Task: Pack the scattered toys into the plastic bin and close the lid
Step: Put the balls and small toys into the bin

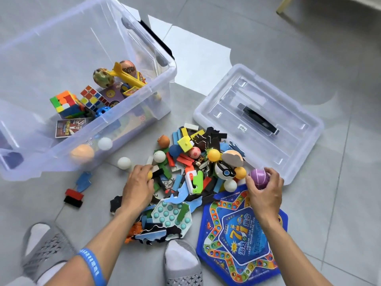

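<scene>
On the floor beside the plastic bin [132,112], the right hand [265,189] grips a purple ball [258,176]; the left hand [138,186] closes on a small yellow ball [149,174]. Loose white balls [124,162] may roll away if the pile is nudged.

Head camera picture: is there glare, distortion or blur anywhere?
In the head view, bright sunlight patches on the floor wash out the tiles behind the bin; the wide-angle lens bends the bin's rim and the tile lines near the edges; the bin's wall blurs the orange ball behind it; both hands look sharp.
</scene>
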`<state>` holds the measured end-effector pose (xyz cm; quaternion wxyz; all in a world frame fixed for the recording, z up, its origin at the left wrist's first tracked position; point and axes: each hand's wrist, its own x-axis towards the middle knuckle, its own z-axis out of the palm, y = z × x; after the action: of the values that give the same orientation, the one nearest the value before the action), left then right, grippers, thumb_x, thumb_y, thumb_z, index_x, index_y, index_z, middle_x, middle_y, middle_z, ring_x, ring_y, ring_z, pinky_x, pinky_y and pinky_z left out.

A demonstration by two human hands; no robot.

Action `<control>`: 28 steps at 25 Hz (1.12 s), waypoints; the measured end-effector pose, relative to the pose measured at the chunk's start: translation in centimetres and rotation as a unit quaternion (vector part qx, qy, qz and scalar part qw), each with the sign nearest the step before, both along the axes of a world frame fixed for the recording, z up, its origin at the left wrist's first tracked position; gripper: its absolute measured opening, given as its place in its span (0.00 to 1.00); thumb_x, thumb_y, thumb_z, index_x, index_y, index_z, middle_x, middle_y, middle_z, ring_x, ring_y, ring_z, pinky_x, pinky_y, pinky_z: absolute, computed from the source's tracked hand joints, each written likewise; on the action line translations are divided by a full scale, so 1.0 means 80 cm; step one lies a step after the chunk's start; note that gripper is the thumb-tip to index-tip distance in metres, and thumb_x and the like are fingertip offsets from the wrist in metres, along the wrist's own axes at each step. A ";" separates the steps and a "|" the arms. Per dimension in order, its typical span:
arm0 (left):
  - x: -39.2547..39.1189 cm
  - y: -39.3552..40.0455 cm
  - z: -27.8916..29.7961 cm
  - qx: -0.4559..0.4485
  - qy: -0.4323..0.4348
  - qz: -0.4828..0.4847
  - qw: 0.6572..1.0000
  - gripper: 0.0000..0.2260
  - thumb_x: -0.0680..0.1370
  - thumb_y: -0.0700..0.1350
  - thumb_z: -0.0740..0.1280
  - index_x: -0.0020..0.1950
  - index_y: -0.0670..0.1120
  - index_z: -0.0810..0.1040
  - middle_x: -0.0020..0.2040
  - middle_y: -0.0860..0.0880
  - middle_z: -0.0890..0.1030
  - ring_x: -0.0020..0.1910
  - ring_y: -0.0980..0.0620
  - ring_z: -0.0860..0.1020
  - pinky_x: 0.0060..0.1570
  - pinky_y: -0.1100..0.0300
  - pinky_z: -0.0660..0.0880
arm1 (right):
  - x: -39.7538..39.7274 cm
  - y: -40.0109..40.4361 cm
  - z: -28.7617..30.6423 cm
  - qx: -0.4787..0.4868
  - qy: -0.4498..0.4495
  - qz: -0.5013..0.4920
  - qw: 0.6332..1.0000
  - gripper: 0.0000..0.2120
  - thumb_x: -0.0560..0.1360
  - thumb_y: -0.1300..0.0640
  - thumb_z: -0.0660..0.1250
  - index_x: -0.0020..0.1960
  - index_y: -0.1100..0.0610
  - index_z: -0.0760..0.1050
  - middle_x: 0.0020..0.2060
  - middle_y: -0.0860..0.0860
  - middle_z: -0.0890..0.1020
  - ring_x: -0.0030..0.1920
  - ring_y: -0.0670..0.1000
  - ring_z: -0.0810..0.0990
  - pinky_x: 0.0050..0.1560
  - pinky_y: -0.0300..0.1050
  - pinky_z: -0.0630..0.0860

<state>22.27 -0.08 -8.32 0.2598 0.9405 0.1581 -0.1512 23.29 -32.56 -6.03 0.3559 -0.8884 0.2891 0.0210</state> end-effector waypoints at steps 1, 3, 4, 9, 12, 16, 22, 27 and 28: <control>-0.003 -0.002 0.001 -0.001 0.003 0.021 1.000 0.20 0.75 0.39 0.66 0.67 0.46 0.72 0.61 0.45 0.72 0.59 0.42 0.71 0.55 0.50 0.72 | -0.009 0.005 0.009 0.037 -0.023 -0.025 0.999 0.24 0.74 0.50 0.72 0.65 0.50 0.67 0.57 0.52 0.72 0.46 0.52 0.76 0.37 0.35 0.70; -0.009 -0.012 0.008 0.026 0.013 0.031 0.999 0.23 0.75 0.42 0.67 0.70 0.47 0.69 0.67 0.44 0.69 0.65 0.42 0.68 0.61 0.48 0.70 | -0.033 0.025 0.025 0.126 -0.049 -0.046 0.990 0.20 0.74 0.48 0.72 0.63 0.48 0.69 0.55 0.51 0.74 0.45 0.52 0.78 0.36 0.38 0.73; -0.010 -0.022 0.015 0.037 0.006 0.019 0.999 0.24 0.74 0.44 0.67 0.70 0.48 0.69 0.69 0.45 0.68 0.67 0.43 0.67 0.64 0.47 0.69 | -0.042 0.037 0.031 0.174 -0.049 -0.051 0.982 0.18 0.74 0.47 0.71 0.61 0.47 0.70 0.53 0.51 0.75 0.46 0.54 0.78 0.36 0.41 0.75; -0.009 -0.084 0.053 -0.029 -0.077 -0.084 0.993 0.19 0.74 0.51 0.65 0.64 0.50 0.74 0.64 0.51 0.74 0.62 0.51 0.71 0.61 0.52 0.70 | -0.067 0.091 0.051 0.382 0.017 -0.117 0.917 0.17 0.71 0.46 0.65 0.57 0.50 0.71 0.47 0.57 0.79 0.32 0.55 0.76 0.26 0.45 0.71; -0.019 -0.111 0.082 -0.450 0.103 0.054 0.885 0.20 0.73 0.62 0.65 0.62 0.56 0.78 0.57 0.51 0.81 0.55 0.50 0.80 0.53 0.53 0.78 | -0.074 0.125 0.062 0.428 0.045 -0.093 0.898 0.18 0.75 0.47 0.70 0.56 0.58 0.70 0.38 0.55 0.84 0.32 0.56 0.80 0.30 0.48 0.75; -0.049 -0.108 0.075 -0.552 0.138 0.280 0.773 0.20 0.66 0.51 0.76 0.56 0.50 0.79 0.53 0.39 0.80 0.43 0.43 0.83 0.48 0.46 0.81 | -0.069 0.138 0.062 0.361 0.071 0.039 0.929 0.08 0.76 0.47 0.68 0.52 0.49 0.78 0.44 0.52 0.84 0.44 0.59 0.83 0.42 0.49 0.81; -0.060 -0.068 0.070 -0.548 0.128 0.372 0.738 0.21 0.65 0.50 0.77 0.54 0.45 0.79 0.48 0.39 0.81 0.40 0.42 0.81 0.41 0.53 0.82 | 0.017 0.067 0.019 -0.073 0.061 0.177 0.980 0.48 0.69 0.44 0.73 0.78 0.43 0.45 0.79 0.51 0.54 0.76 0.54 0.57 0.73 0.56 0.60; -0.058 -0.057 0.090 -0.548 0.113 0.358 0.748 0.21 0.66 0.51 0.77 0.56 0.46 0.79 0.50 0.40 0.82 0.42 0.43 0.82 0.41 0.53 0.79 | 0.042 0.061 -0.009 -0.191 0.062 0.230 0.952 0.39 0.67 0.47 0.74 0.73 0.51 0.61 0.63 0.54 0.68 0.59 0.59 0.72 0.59 0.53 0.70; -0.058 -0.054 0.093 -0.552 0.107 0.356 0.746 0.21 0.66 0.51 0.76 0.57 0.46 0.78 0.50 0.40 0.82 0.41 0.43 0.82 0.40 0.54 0.79 | 0.039 0.061 -0.011 -0.182 0.045 0.222 0.957 0.36 0.66 0.48 0.74 0.71 0.52 0.64 0.61 0.54 0.69 0.56 0.59 0.73 0.56 0.53 0.71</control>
<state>17.60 -4.41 -0.92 0.7503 0.4855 0.3976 -0.2084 26.39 -27.71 -6.94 0.1613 -0.9782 0.0988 0.0862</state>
